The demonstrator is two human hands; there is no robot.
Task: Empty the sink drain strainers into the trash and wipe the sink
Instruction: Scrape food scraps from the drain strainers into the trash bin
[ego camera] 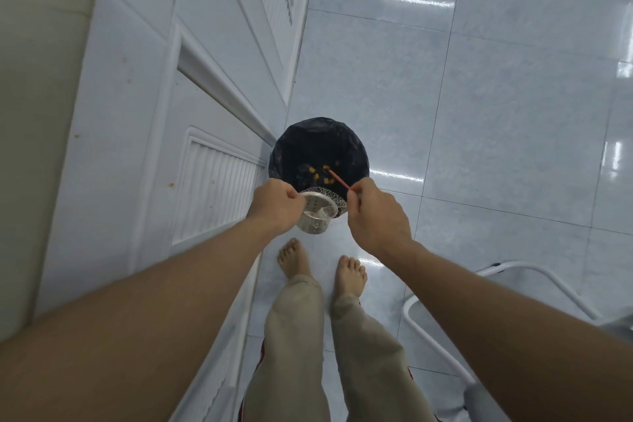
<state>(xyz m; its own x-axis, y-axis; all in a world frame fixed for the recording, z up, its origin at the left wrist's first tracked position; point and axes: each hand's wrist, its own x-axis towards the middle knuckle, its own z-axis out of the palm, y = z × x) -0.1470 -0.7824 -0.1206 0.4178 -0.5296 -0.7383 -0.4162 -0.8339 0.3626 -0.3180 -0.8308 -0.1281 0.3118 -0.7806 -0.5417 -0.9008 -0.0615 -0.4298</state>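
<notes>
Gripping a metal strainer (317,216) in my left hand (275,207), I am pinching a red stick (339,178) in my right hand (375,216), at 3 o'clock of it, over the black-lined trash bin (318,140).

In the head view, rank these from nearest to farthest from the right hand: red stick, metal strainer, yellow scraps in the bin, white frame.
1. red stick, pinched in the right hand.
2. metal strainer, just left, held by the left hand.
3. yellow scraps, down inside the bin.
4. white frame, lower right on the floor.

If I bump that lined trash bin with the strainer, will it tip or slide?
Probably easy to shift: the trash bin looks small, with only a few yellow scraps inside, so likely light. The glossy floor tiles may let it slide. Its black liner looks thin and floppy.
</notes>
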